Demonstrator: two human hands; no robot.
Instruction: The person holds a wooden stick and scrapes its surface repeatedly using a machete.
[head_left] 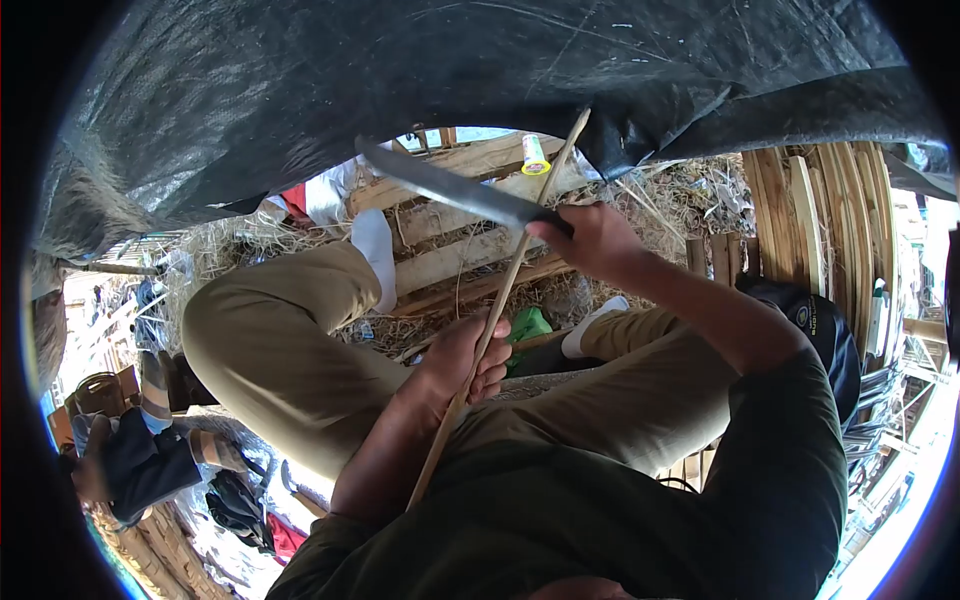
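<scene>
Leftmost, well out from the left hand [465, 362], a bent leg in khaki trousers [270, 330] ends in a white sock [373, 250]. Next, a knife [450, 193] reaches leftward from the right hand [602, 240]: its grey blade is long and broad, slightly blurred, with a bright gleam near the dark handle. The left hand is wrapped around a slim wooden stick [514, 265], tan and slightly uneven, which slants from beside the shirt below that hand up past the right one to a pale, narrowed tip. The blade crosses it just beside the right hand, whose fingers clasp the handle; whether the edge touches wood I cannot tell. Beyond the right hand, well apart, stand upright boards [835, 210].
</scene>
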